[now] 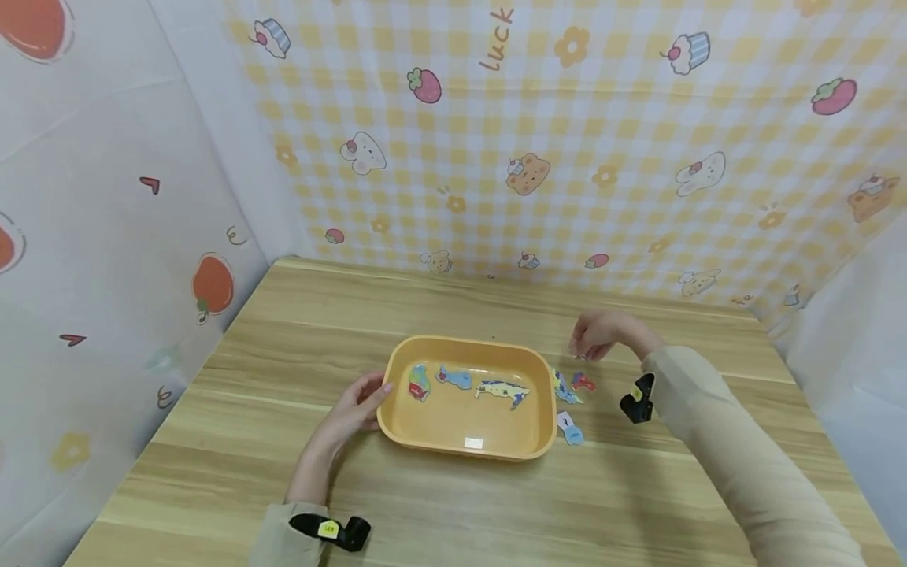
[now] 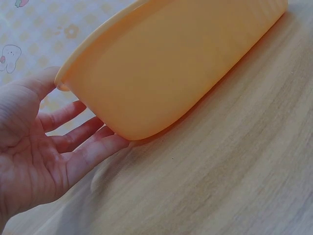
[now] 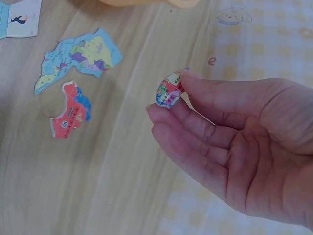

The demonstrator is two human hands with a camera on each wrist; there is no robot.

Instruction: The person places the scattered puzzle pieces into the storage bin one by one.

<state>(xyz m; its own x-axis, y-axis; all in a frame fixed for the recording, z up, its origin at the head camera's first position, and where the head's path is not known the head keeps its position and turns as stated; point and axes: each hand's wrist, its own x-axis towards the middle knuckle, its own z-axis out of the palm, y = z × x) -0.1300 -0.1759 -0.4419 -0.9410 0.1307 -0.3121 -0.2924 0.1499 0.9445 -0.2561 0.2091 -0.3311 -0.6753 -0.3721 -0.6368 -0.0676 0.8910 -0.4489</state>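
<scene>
An orange-yellow tray stands on the wooden table, with three flat printed pieces lying inside. My left hand grips its left end, thumb on the rim and fingers against the outer wall, as the left wrist view shows. Right of the tray, my right hand is raised over the table. In the right wrist view that hand pinches a small multicoloured piece between thumb and fingers. Near it lie a red and blue piece and a blue and yellow piece.
A light blue and white piece lies by the tray's lower right corner. Behind the table hangs a yellow checked cloth with cartoon prints; white printed cloth hangs at the left.
</scene>
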